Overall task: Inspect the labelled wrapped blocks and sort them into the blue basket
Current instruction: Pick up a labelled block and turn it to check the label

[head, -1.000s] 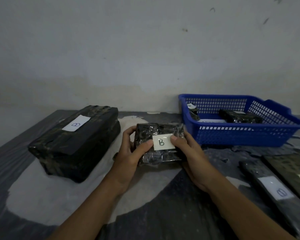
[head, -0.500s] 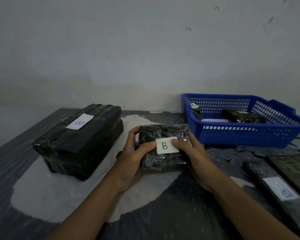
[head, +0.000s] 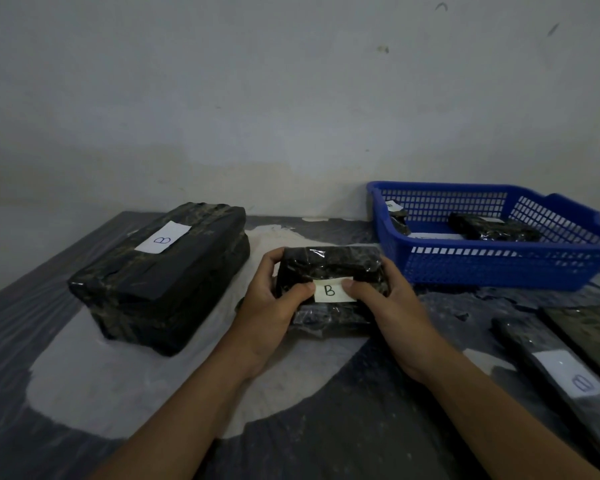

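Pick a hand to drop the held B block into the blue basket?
Right, probably. Right hand grips the block on the side nearest the basket; left hand would cross over.

We read "B" on the white label [head: 332, 290] of the held block [head: 329, 268], "B" on the large block [head: 160, 271], perhaps another on the flat block [head: 565, 382].
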`<state>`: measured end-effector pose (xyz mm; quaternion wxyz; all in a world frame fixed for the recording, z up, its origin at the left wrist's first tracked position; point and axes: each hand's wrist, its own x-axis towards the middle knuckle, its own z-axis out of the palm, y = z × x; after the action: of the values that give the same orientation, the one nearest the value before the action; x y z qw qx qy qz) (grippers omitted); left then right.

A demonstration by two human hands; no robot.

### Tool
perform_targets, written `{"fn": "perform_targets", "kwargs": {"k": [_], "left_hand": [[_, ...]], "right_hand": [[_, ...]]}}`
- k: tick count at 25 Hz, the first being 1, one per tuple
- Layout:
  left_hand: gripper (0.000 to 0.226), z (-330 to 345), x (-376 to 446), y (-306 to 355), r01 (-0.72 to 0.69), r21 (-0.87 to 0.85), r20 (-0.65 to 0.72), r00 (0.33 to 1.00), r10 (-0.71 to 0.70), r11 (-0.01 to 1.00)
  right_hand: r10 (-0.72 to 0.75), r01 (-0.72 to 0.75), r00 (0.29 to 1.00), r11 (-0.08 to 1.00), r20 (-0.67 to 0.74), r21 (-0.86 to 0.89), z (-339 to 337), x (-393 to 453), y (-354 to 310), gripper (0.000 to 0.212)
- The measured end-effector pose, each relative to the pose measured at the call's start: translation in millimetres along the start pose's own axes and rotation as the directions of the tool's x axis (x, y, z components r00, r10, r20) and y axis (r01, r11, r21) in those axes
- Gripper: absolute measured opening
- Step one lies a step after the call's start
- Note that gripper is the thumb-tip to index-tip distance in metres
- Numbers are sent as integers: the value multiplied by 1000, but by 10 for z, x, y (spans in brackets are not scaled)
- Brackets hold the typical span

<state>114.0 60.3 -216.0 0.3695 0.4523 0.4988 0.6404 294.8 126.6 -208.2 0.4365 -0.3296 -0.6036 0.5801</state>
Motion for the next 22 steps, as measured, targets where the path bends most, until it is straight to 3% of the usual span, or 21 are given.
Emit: {"fn": "perform_targets", "kwargs": {"k": [6, 11, 13, 17, 22], "left_hand": [[41, 43, -29, 33, -15, -18, -10, 1000, 15, 1000], [65, 57, -33, 57, 65, -96, 52, 997, -60, 993], [57, 42, -24, 56, 81, -60, 56, 995, -78, 995], [50, -2, 6, 28, 94, -155, 38, 995, -89, 983], [53, 14, -15, 38, 78, -118, 104, 992, -66, 990]], "right_hand": [[16, -16, 1000, 1000, -12, 11, 19, -17, -41, 48], [61, -70, 997, 975, 47, 211, 5, -24, -92, 48], [56, -78, 994, 963, 91, 259, -18, -16, -117, 55], [103, -136, 981, 970, 165, 200, -45, 13, -79, 68], [84, -111, 988, 970, 132, 215, -37, 3, -68, 56]]}}
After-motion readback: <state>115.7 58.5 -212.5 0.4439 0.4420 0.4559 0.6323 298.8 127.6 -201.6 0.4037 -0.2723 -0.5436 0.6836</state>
